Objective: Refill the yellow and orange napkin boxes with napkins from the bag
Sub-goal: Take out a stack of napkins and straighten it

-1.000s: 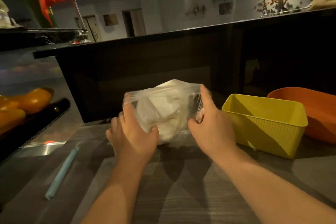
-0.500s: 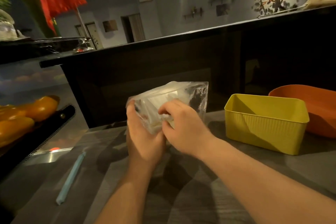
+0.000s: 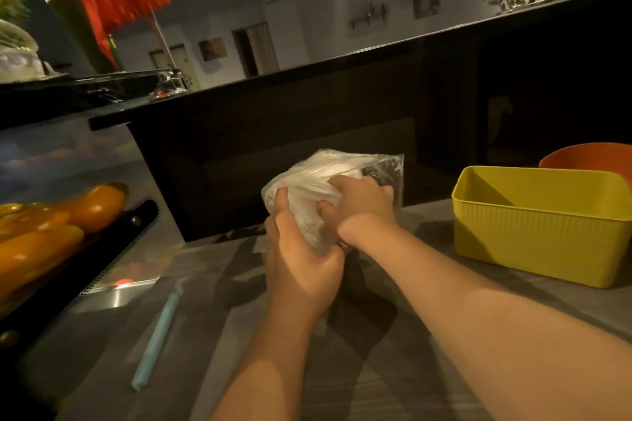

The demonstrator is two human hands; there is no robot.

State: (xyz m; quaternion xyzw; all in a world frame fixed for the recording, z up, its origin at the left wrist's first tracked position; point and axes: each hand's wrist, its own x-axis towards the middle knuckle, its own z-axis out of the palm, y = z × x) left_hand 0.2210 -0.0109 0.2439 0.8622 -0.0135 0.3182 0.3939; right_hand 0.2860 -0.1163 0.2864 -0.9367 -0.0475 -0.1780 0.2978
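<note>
Both hands on the napkin bag

The left hand [image 3: 301, 270] and right hand [image 3: 359, 208] both grip the clear bag [image 3: 307, 178] above the table [image 3: 376, 335], left of the yellow box [image 3: 537, 232].

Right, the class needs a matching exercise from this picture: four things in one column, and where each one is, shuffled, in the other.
1 plastic bag
2 yellow box
3 orange box
4 blue stick

a behind the yellow box
b on the counter, left of both arms
c gripped by left hand and right hand
d on the counter, right of the hands

Pairs: 1-c, 2-d, 3-a, 4-b
</note>
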